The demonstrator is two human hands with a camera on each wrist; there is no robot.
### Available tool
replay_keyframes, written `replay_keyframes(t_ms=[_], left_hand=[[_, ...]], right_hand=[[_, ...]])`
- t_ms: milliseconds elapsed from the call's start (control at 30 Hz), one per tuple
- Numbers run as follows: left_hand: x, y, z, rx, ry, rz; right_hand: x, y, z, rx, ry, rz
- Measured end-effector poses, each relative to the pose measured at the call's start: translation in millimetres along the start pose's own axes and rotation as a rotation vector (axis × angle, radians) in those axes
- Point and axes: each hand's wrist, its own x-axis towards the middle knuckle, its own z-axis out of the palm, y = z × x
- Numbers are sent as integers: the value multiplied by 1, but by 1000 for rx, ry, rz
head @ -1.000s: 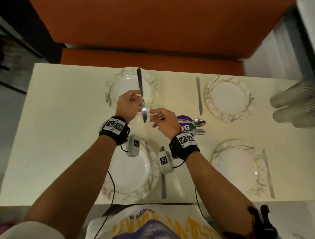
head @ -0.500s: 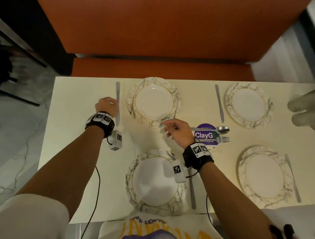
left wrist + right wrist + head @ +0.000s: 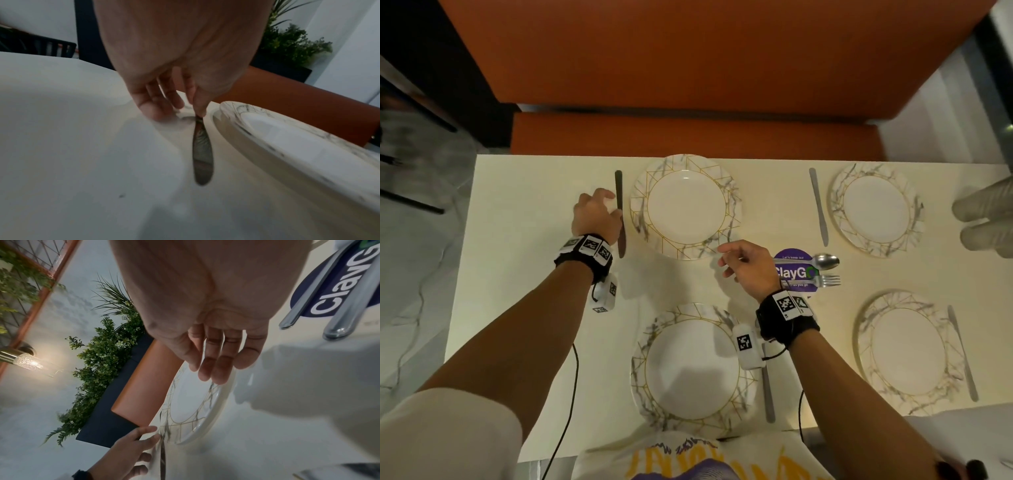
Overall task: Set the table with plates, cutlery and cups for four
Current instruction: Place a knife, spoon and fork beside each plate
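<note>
I take the far-left plate (image 3: 686,206) as my reference. My left hand (image 3: 595,219) is down on the table (image 3: 517,212) just left of that plate, thumb and a finger pinching the knife (image 3: 619,212) near its middle. The knife lies flat beside the plate rim, close to it but not touching as far as the left wrist view shows; the other fingers (image 3: 153,104) rest loosely on the tabletop. My right hand (image 3: 748,267) hovers off the near-right edge of the same plate, fingers relaxed and straight, holding nothing.

Findings on risk, as judgement:
- If I drag the hand away before the pinch lets go, the knife will likely skew or slide into the plate rim and knock it.
- The right hand's fingertips sit over the plate edge; a careless sweep could nudge the plate off its setting.
- The spoon (image 3: 822,262) and fork (image 3: 818,281) lie on the purple sticker (image 3: 792,255), right of the plate and behind my right hand. Reaching back for them blind, I could scatter them.
- The stacked cups (image 3: 984,222) lie far right at the frame edge and may roll if bumped.
</note>
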Motion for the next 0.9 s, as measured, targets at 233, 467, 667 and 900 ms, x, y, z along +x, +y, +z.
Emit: replay_keyframes(t_ms=[233, 467, 667, 900], left_hand=[[-5, -1, 3, 251, 48, 156], [0, 6, -2, 239, -8, 136], [-11, 12, -7, 107, 63, 168], [-63, 63, 17, -131, 171, 409]], right_hand=[[0, 10, -3, -5, -2, -5], [-3, 20, -7, -42, 12, -16], [-5, 24, -15, -39, 39, -3], [-6, 36, -58, -84, 81, 1]])
